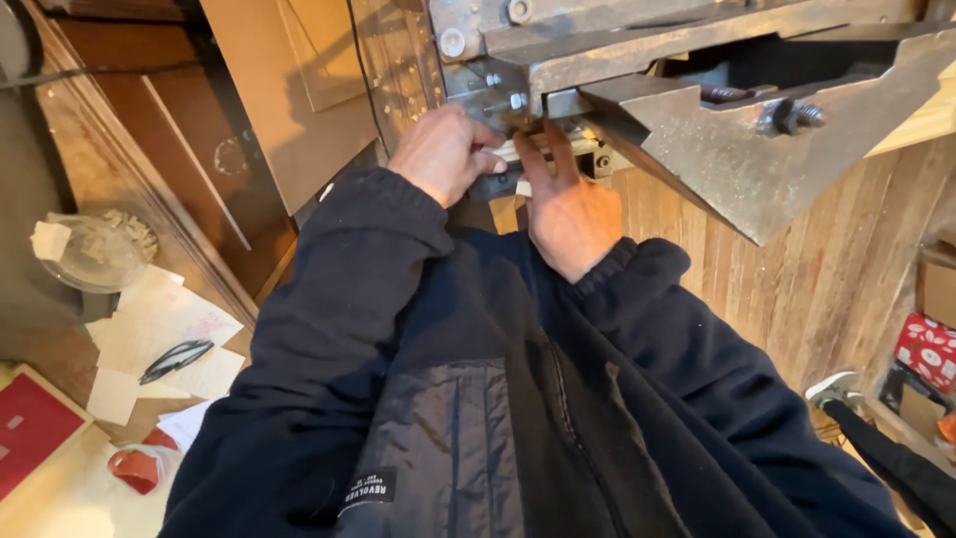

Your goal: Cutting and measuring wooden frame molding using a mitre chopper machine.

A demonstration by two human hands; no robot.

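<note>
My left hand (pixel 443 149) is curled around the end of a small pale strip (pixel 526 149) that lies on the bed of a heavy grey metal machine (pixel 717 149). My right hand (pixel 570 209) rests beside it, its fingers stretched out flat and pressing on the same strip just under the machine's steel bar with bolts (pixel 518 100). Both arms are in dark fleece sleeves. Most of the strip is hidden by my fingers.
Left of me a worktop holds loose white papers (pixel 164 329), black glasses (pixel 174 359), a clear bowl of scraps (pixel 95 249), a red flat box (pixel 30 423) and a small red object (pixel 139 466). Lower right shows a wooden floor, a shoe (pixel 832 387) and a red patterned box (pixel 926 349).
</note>
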